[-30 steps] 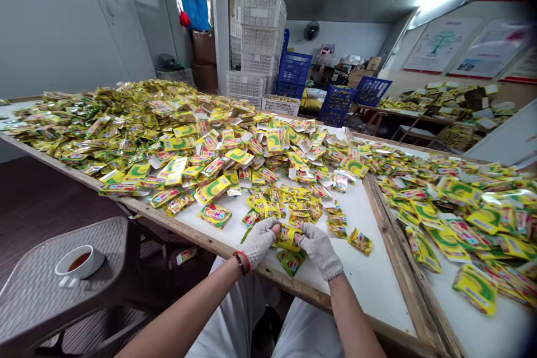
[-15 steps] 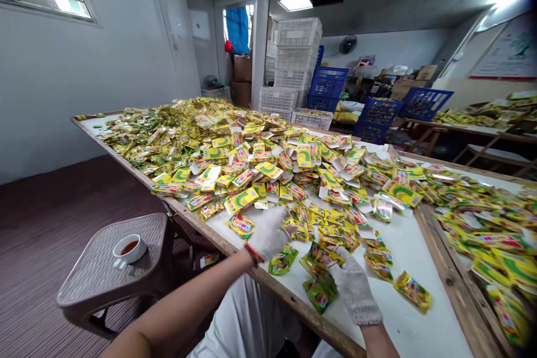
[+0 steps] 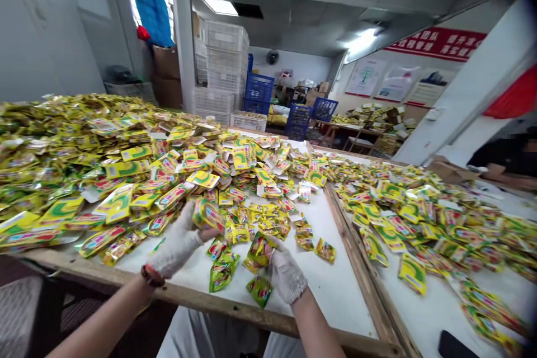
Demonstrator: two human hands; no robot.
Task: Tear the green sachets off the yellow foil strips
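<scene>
In a white knit glove, my left hand (image 3: 178, 243) is closed around a small yellow box (image 3: 207, 216), held just over the near edge of the pile. My right hand (image 3: 287, 271), gloved too with bare fingertips, pinches a green-and-yellow candy packet (image 3: 259, 247). Below it, another green packet (image 3: 259, 290) lies on the white tabletop (image 3: 310, 302). Between my hands rests a shiny green packet (image 3: 224, 272). Small yellow packets (image 3: 268, 218) lie loose just beyond my right hand.
A big heap of yellow boxes and packets (image 3: 138, 154) covers the left side. A wooden divider strip (image 3: 356, 257) separates another spread of boxes (image 3: 419, 212) on the right. A dark phone (image 3: 457, 344) lies at lower right. A person's arm (image 3: 503, 176) shows at far right.
The view has swung to the right. My left hand has picked up a yellow box and lifted it from the pile. My right hand still holds a packet.
</scene>
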